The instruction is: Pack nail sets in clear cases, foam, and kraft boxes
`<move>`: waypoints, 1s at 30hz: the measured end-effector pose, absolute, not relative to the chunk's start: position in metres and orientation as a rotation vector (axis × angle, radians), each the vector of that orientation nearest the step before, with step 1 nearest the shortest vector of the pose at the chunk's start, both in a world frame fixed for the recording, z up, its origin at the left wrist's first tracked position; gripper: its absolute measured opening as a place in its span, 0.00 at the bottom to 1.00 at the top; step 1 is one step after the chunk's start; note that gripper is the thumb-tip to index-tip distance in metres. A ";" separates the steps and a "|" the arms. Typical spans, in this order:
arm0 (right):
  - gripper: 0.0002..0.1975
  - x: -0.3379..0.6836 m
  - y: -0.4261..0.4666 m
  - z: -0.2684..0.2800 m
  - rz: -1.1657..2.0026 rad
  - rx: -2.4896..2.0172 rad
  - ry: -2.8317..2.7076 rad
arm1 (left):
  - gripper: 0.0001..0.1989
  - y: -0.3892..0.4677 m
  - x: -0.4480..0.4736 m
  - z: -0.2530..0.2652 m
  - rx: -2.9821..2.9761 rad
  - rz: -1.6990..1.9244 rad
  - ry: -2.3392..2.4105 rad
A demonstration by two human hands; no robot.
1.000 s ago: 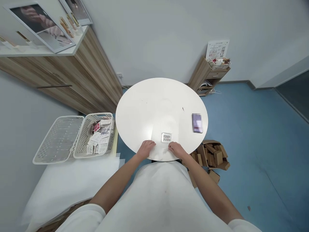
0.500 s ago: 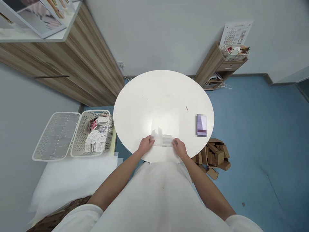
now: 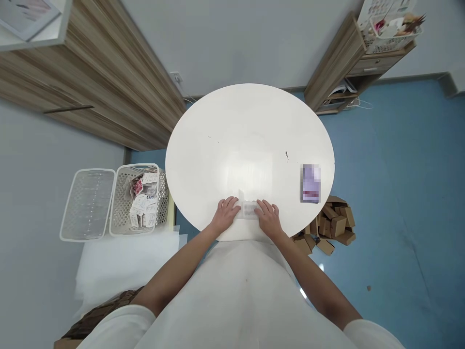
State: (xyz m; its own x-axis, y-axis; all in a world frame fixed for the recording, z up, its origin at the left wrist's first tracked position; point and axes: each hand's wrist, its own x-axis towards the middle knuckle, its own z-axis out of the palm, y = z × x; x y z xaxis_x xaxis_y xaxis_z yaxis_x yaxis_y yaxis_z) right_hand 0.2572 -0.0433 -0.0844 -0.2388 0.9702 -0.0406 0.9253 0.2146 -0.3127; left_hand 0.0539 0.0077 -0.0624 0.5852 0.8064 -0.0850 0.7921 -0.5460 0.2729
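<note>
Near the front edge of the round white table (image 3: 250,121), a small clear plastic packet (image 3: 250,209) lies flat, a paler rectangle showing in its middle. My left hand (image 3: 225,213) rests at its left side, fingers stretched out and fingertips at the film. A small upright flap of film stands by those fingertips. On the packet's right end lies my right hand (image 3: 269,218), fingers apart and partly covering it. What the packet holds, if anything, is too faint to make out.
A purple pixelated box (image 3: 310,183) is at the table's right. To the left stands a white basket (image 3: 119,213) of packets beside a clear-lidded bin (image 3: 87,206). Small cardboard boxes (image 3: 337,225) lie on the floor at right. Cabinets stand behind on both sides.
Both hands went from pinching the film's ends to lying with fingers extended over it. The hands are slightly closer together, and less loose film shows. The camera view has shifted.
</note>
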 end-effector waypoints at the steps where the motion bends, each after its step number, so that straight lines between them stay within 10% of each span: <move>1: 0.16 0.257 -0.043 -0.082 0.429 -1.814 -2.331 | 0.17 0.009 0.056 -0.059 2.535 0.068 1.271; 30: 0.15 0.217 -0.089 -0.031 0.913 -1.841 -2.371 | 0.18 -0.044 0.037 -0.031 2.331 -0.115 0.994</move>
State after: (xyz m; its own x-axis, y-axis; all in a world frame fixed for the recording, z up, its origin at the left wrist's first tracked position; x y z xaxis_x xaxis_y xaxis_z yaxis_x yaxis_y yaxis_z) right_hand 0.2170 -0.0894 -0.0310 -0.3113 0.8880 -0.3385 0.8855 0.1418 -0.4424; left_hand 0.0369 -0.0441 -0.0306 0.7162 0.6306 -0.2990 0.6823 -0.5425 0.4901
